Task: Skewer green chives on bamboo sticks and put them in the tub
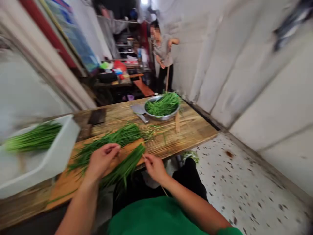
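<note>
The person's right hand (pixel 155 167) has its fingertips pinched together at the end of the near bunch of greens (pixel 126 165); whether they grip a strand cannot be told. The left hand (pixel 104 159) is above the board (pixel 61 187), fingers curled and thumb near the forefinger, too blurred to show whether anything is between them. The near bunch lies slantwise over the board's near edge, its leafy end hanging toward the person's lap. Just beyond it, the far bunch (pixel 128 133) lies across the board. To the left, a white tub (pixel 60 143) holds more greens (pixel 36 136). Farther along the wooden table (pixel 195 127), a cleaver (pixel 139 110) lies beside a metal bowl (pixel 162 117) heaped with loose greens (pixel 165 103). Past the table, a co-worker (pixel 166 57) stands holding a stick (pixel 167 78).
</note>
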Motion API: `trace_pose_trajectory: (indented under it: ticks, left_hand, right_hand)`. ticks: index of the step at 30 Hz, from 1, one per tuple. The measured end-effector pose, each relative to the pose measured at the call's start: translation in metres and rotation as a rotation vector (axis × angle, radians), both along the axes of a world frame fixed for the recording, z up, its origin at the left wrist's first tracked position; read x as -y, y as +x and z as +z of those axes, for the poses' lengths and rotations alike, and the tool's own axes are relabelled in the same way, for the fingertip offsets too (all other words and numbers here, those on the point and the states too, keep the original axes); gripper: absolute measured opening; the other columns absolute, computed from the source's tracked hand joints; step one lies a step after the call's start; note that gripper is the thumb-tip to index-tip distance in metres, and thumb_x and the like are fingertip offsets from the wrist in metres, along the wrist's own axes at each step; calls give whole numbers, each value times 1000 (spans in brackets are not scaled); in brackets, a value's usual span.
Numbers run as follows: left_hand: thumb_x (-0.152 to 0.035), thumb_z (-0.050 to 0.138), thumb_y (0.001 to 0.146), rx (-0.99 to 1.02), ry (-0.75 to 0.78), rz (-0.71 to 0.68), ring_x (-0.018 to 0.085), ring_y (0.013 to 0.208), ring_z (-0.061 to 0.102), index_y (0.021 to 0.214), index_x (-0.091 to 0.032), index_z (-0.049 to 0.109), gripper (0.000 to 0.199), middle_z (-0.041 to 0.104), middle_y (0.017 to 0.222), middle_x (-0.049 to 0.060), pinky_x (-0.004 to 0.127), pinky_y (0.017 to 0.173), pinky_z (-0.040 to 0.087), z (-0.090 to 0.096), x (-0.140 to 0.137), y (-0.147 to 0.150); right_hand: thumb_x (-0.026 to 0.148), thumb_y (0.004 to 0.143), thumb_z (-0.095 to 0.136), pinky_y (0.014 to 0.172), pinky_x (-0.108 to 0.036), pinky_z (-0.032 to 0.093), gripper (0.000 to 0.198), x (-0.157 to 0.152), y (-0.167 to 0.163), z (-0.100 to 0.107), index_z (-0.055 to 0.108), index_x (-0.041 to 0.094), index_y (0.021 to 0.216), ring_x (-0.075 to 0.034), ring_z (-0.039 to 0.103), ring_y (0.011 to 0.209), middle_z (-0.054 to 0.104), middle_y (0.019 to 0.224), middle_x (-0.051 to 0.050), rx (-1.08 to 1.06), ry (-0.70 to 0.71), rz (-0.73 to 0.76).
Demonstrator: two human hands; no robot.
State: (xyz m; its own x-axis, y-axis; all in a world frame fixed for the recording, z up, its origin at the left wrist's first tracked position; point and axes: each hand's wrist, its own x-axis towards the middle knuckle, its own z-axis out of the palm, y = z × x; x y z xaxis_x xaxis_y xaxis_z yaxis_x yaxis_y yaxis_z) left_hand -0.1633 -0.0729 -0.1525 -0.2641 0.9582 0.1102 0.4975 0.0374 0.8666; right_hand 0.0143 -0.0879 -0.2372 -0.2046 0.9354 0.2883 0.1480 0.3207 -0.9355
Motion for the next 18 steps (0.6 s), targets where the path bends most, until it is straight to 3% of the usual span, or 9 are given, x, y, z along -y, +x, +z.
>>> trace_pose_trajectory:
  ticks: [2,4,12,16,18]
  left_hand:
    - [-45,63,68,67,-44,10,11,56,54,84,-13,61,37,60,64,0,23,54,44,1,15,-16]
    - [-47,64,65,151,-59,-20,10,51,51,81,-13,62,37,58,58,-2,21,51,40,-1,17,-13]
    - [-39,61,66,154,-35,-11,8,46,46,77,-14,56,28,60,62,-1,19,46,34,-6,5,-1]
    - [-42,56,71,188,71,-34,10,57,54,82,-14,55,30,65,75,4,21,54,43,14,8,-13]
    - [-44,55,71,101,168,77,11,58,55,85,-15,57,32,66,79,5,21,53,44,33,15,-25]
  right_hand:
    - [20,86,43,75,-28,51,26,4,-3,-3,63,20,102,-17,64,84,69,92,-3,-18,19,3]
    - [20,85,44,78,-28,51,26,7,4,-4,63,20,103,-17,64,87,69,96,-4,-28,55,-3]
    - [20,85,44,80,-28,50,28,11,7,2,63,20,105,-18,65,88,68,99,-5,51,92,-24]
    - [19,84,43,79,-29,50,28,8,7,2,64,18,103,-19,65,87,69,97,-6,71,80,-16]
    - [18,84,43,77,-29,50,28,6,7,2,64,18,102,-19,65,85,69,95,-6,77,87,-10]
